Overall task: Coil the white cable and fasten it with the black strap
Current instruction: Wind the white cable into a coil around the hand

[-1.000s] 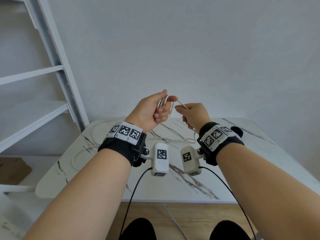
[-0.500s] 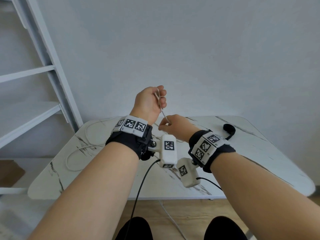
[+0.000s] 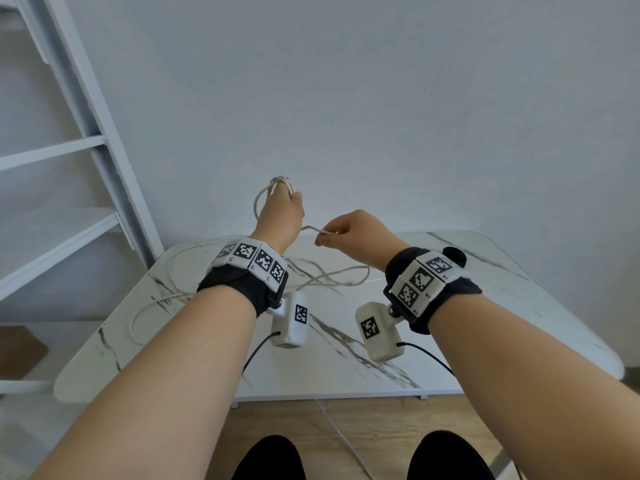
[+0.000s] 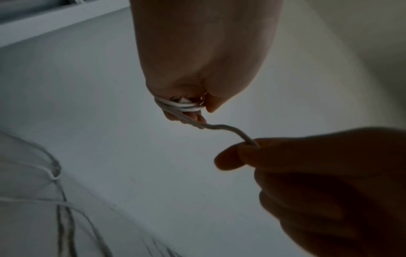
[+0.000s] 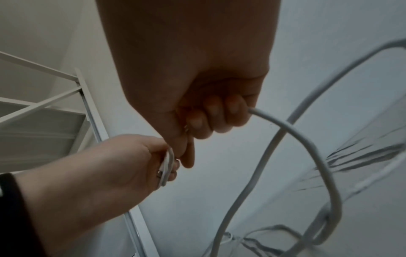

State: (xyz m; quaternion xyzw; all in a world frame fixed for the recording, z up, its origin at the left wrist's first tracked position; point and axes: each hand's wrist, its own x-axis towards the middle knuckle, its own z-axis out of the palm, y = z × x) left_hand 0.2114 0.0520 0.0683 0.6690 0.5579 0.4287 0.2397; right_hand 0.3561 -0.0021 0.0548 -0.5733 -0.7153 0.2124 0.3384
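Observation:
My left hand (image 3: 282, 211) is raised above the marble table (image 3: 346, 368) and grips several small loops of the white cable (image 3: 266, 194), wound round its fingers (image 4: 186, 118). A short run of cable (image 4: 226, 129) leads from those loops to my right hand (image 3: 346, 233), which pinches it between thumb and forefinger just to the right. In the right wrist view the cable (image 5: 307, 144) leaves my curled fingers (image 5: 219, 114) and hangs down to loose slack on the table (image 3: 332, 277). The black strap (image 3: 454, 255) lies at the table's far right, partly hidden behind my right wrist.
A white shelf unit (image 3: 69, 161) stands to the left of the table. More slack cable (image 3: 152, 306) loops across the table's left side. A second white lead (image 3: 343, 434) runs over the wooden floor under the table. A plain wall rises behind.
My left hand has turned and lifted, carrying another loop of cable over its fingers. My right hand has moved out to the right, still pinching the cable.

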